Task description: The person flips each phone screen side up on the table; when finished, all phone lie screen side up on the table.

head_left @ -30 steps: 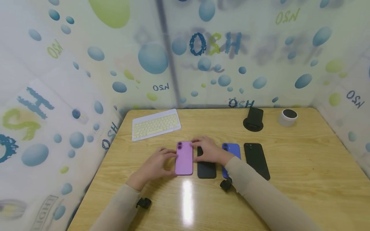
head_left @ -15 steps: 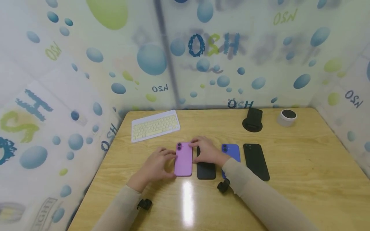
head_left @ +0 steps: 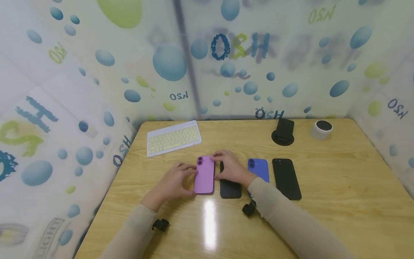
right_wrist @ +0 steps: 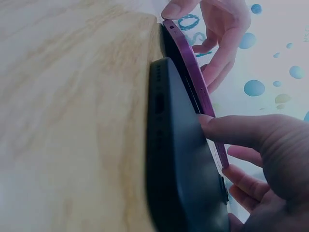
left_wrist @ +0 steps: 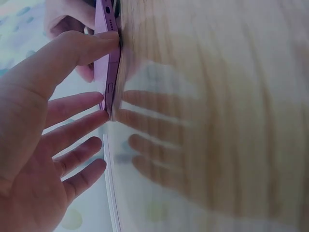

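A pink phone lies back-up on the table, its bottom end angled a little to the left. My left hand is at its left side, thumb at the lower corner and two fingertips on the long edge; the left wrist view shows these fingers nearly straight. At the other side, my right hand has its thumb near the right edge and fingertips at the upper right corner. Beneath the right hand is a dark phone, its upper part hidden. A blue phone is partly covered by the right sleeve.
Further right lies a black phone. A white keyboard sits at the back left. A black stand and a white round device with a dark top stand at the back right.
The pink phone has shifted slightly left and turned a little, its bottom end swinging left. Both hands have stayed at its sides, moving with it.
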Demonstrator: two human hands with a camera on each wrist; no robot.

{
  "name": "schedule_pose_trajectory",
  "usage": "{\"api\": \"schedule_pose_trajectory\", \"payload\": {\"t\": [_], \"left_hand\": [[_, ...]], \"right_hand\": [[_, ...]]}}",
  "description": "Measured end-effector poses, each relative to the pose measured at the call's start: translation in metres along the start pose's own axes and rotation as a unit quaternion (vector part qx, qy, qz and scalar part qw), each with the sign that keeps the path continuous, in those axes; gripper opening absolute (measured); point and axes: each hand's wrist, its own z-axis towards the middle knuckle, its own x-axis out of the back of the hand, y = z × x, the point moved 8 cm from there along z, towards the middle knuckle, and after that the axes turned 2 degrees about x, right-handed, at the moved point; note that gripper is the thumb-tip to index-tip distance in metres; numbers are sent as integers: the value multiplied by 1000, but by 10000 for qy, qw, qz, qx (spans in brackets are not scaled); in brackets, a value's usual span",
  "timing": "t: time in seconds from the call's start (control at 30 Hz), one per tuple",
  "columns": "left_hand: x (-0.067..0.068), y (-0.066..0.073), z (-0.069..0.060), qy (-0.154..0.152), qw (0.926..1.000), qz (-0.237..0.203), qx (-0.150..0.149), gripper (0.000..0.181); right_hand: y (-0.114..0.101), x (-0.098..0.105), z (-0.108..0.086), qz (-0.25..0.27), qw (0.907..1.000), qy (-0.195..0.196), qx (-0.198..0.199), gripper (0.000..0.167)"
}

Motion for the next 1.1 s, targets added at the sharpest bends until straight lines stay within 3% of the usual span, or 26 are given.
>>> {"api": "schedule_pose_trajectory", "payload": {"t": [0.4, 0.6, 0.77, 1.1], "left_hand": [[2, -6, 1, -9, 9996, -245, -114, 75], [-1, -6, -1, -51, 9994, -340, 46, 76], [-4, -3, -1, -110, 9979, -610, 194, 81], [-2, 2, -1, -49, 9883, -1514, 176, 85]], "right_hand": [[1, 4, -2, 327, 9993, 116, -105, 79], [0, 6, -5, 326, 9993, 154, -23, 76], [-4, 10, -6, 447, 9986, 268, 64, 75], [-16, 15, -9, 759, 9949, 536, 389, 75]]}}
